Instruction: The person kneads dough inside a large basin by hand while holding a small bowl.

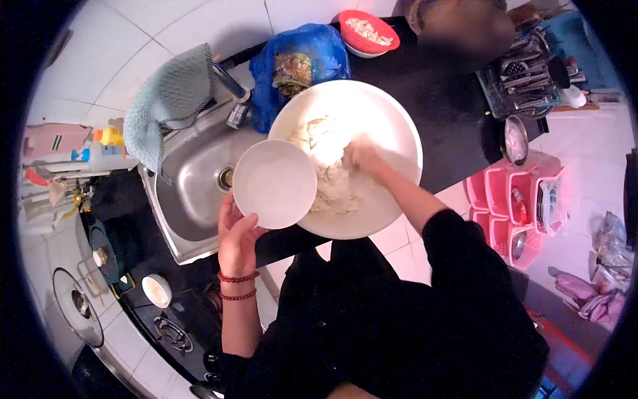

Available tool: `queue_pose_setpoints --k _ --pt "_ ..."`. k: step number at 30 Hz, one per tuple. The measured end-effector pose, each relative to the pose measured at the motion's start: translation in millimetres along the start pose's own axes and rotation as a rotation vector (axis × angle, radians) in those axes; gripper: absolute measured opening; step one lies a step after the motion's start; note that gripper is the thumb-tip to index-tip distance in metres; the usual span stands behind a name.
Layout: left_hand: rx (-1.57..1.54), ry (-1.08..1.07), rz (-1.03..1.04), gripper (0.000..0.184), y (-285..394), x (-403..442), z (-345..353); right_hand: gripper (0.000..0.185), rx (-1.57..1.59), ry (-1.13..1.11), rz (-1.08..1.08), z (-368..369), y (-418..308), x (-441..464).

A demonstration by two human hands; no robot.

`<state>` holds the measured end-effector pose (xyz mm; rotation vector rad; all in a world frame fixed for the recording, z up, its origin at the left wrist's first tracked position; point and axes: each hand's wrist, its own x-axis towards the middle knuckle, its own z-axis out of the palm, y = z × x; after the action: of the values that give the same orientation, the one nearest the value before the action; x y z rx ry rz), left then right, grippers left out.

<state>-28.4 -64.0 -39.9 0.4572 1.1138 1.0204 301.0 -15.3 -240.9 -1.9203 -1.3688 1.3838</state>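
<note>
A wide white basin [392,133] stands on the dark counter, with a pale, lumpy dough-like mass [332,186] in it. My left hand [237,243] holds a small white bowl [274,184] by its lower edge, beside the basin's left side and partly over it. Red beads circle my left wrist. Inside the basin, my right hand [362,156] touches the right side of the mass. Glare and blur hide its fingertips, so how its fingers are set cannot be made out.
A steel sink [193,199] with a faucet [237,114] lies left of the basin. Behind are a blue bag [266,80] and a red bowl [369,33] of pale pieces. Utensils [525,80] lie at the back right, and pink racks [512,199] stand below. A stove [174,332] is at lower left.
</note>
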Motion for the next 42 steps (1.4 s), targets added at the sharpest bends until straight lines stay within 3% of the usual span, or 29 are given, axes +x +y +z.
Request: queue_pose_setpoints --k 1,3,6,7,10,12,13,17,19,23,25,26,28,29,31,32,34,36,39,41,42 --pt "-0.013 -0.007 0.011 0.064 1 1 0 0.021 -0.124 -0.055 0.036 3 3 -22" --pt "-0.030 -0.041 -0.009 0.066 -1 2 -1 0.022 -0.066 -0.154 0.118 -19 0 -32" --pt "-0.061 -0.036 0.025 0.065 -2 -1 2 0.029 -0.529 -0.154 0.019 -44 56 38" --pt "-0.064 -0.024 0.018 0.065 -2 -2 2 0.027 -0.530 0.021 -0.139 -56 -37 6" --pt "-0.071 -0.018 0.006 0.065 -3 0 0 0.024 -0.628 0.161 -0.246 -46 1 18" --pt "-0.069 -0.033 -0.004 0.066 -4 1 -3 0.021 -0.870 -0.172 -0.113 -30 12 -21" --pt "-0.075 -0.040 -0.006 0.066 -3 3 -5 0.021 -0.875 -0.167 -0.108 -15 9 -44" --pt "-0.056 -0.051 -0.001 0.066 -3 1 -7 0.025 -0.566 -0.433 -0.096 10 13 -67" --pt "-0.031 -0.054 0.012 0.065 -1 1 -7 0.025 -0.494 -0.552 0.144 -28 -10 -41" --pt "0.017 -0.006 0.024 0.063 -2 -1 -13 0.028 -0.963 -0.137 -0.049 -53 -38 22" --pt "0.024 0.029 0.027 0.061 -1 -4 -10 0.027 -0.978 -0.024 -0.598 -41 -47 55" --pt "0.029 0.038 0.029 0.061 -2 -3 -10 0.027 -0.970 -0.028 -0.603 -37 -54 68" --pt "0.022 0.019 0.025 0.059 -3 -5 -9 0.025 -1.008 0.050 -0.889 -33 -80 70" --pt "0.025 0.022 0.013 0.059 -6 -7 -8 0.025 -1.003 0.042 -0.880 -28 -69 66" --pt "-0.018 0.000 0.019 0.059 -7 -4 -6 0.024 -0.256 0.051 -0.684 -22 -49 65" --pt "-0.024 -0.005 0.025 0.059 -7 0 -5 0.025 -0.086 0.160 -0.548 -16 -37 46" --pt "-0.059 0.039 -0.003 0.064 -11 -3 -4 0.027 0.013 -0.046 -0.178 -11 -9 16" --pt "-0.048 0.008 0.001 0.065 -11 -4 -3 0.026 -0.248 -0.124 -0.160 4 24 -23" --pt "-0.079 -0.030 0.041 0.066 -6 -5 1 0.020 -0.202 -0.335 -0.147 -9 60 -41" --pt "-0.043 -0.050 0.020 0.067 0 -7 -2 0.019 -0.944 -0.686 -0.196 -15 82 7" --pt "-0.041 -0.048 0.030 0.067 2 -7 -3 0.020 -1.021 -0.499 -0.135 -31 39 7"
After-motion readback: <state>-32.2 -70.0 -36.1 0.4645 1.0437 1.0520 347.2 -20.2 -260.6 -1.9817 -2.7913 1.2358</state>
